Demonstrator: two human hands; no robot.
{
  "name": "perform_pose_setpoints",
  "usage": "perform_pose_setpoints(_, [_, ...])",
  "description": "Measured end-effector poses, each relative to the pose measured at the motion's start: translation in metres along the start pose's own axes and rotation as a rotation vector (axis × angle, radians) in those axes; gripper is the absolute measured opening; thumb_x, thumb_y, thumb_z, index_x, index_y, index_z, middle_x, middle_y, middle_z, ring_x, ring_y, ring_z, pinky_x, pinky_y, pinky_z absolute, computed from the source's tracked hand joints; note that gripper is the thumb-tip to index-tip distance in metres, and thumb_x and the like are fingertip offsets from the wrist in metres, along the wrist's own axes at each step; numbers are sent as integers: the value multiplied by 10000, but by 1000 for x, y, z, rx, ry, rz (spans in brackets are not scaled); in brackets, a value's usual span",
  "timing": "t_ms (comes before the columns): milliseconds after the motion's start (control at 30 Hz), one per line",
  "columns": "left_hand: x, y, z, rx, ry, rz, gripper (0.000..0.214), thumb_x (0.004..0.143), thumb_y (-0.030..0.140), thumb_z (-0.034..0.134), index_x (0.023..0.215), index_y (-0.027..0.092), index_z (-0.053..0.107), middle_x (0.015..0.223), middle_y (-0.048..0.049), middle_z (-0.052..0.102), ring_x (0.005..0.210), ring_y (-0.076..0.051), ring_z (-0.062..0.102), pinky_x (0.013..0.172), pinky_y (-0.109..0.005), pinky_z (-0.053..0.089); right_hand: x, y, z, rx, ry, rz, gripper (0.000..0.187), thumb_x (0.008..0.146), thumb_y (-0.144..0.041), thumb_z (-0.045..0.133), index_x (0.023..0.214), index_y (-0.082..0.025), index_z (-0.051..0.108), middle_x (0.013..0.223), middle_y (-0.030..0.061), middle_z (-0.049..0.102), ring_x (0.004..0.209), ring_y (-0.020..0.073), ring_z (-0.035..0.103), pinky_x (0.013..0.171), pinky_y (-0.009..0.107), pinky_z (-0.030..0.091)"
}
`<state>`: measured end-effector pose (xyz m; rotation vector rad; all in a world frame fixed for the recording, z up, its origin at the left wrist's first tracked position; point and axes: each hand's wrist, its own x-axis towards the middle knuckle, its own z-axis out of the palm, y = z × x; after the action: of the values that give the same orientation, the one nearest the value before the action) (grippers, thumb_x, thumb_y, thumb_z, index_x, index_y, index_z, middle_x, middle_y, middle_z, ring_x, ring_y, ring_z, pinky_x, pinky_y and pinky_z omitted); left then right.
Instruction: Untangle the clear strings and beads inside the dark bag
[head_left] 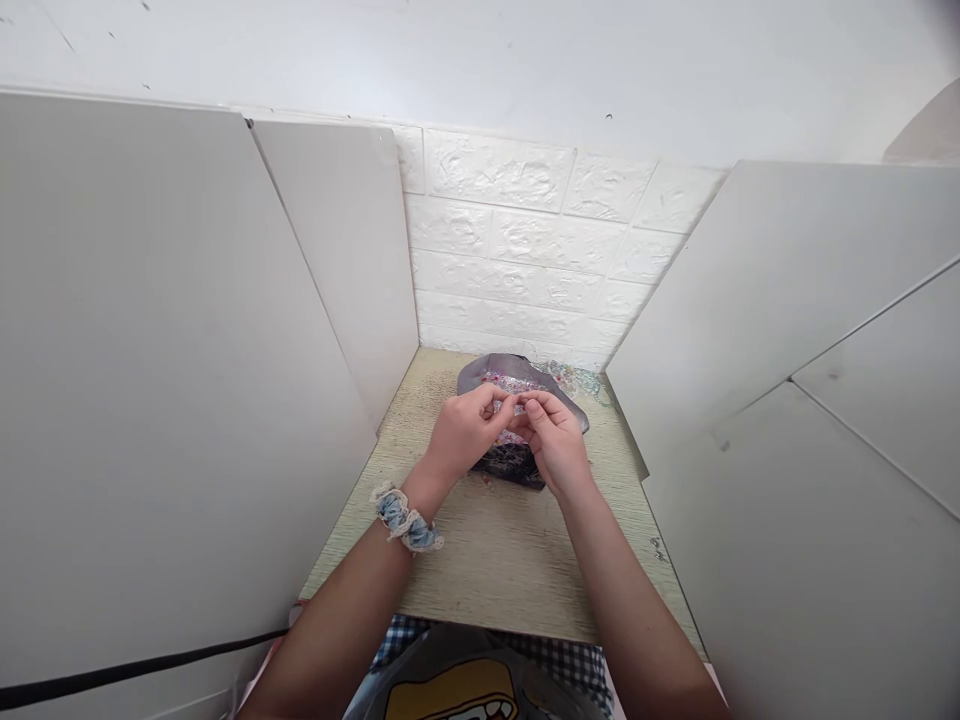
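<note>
Both hands meet over a dark grey pouch-like bag [517, 368] that lies spread on the wooden tabletop. Small colourful beads [499, 382] show inside it. My left hand [469, 425], with a blue and white scrunchie [407, 518] on its wrist, has thumb and forefinger pinched together. Opposite it, my right hand [553, 435] is pinched too, its fingertips almost touching the left ones. Whatever sits between the fingertips is too small to make out. Below the hands, a black patterned part [511, 464] of the bag shows.
Clear packets or strands with coloured bits [577, 380] lie behind the bag. White panels [330, 260] flank the wooden table [502, 560] on both sides, and a white brick-patterned wall [525, 240] stands behind. Small shiny bits [658, 550] lie near the right edge.
</note>
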<state>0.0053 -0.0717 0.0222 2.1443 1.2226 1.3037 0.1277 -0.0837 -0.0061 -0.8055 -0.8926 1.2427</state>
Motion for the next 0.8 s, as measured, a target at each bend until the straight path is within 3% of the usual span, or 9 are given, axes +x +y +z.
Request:
perform_pose_setpoints(233, [0, -4, 2, 6, 55, 70, 213, 780, 311, 464, 682, 153, 567, 484, 44, 452, 440, -49, 371, 483, -179, 300, 0, 0, 0, -3, 10, 3, 211, 675, -350, 637, 786, -181, 576, 708, -18, 589, 581, 71, 530, 605, 209, 447])
perform_pose_setpoints(800, [1, -4, 1, 33, -29, 90, 227, 795, 315, 450, 720, 160, 598, 534, 29, 518, 479, -56, 404, 505, -185, 298, 0, 4, -1, -81, -13, -41, 244, 689, -363, 611, 815, -163, 552, 697, -2, 564, 614, 103, 526, 640, 267, 447])
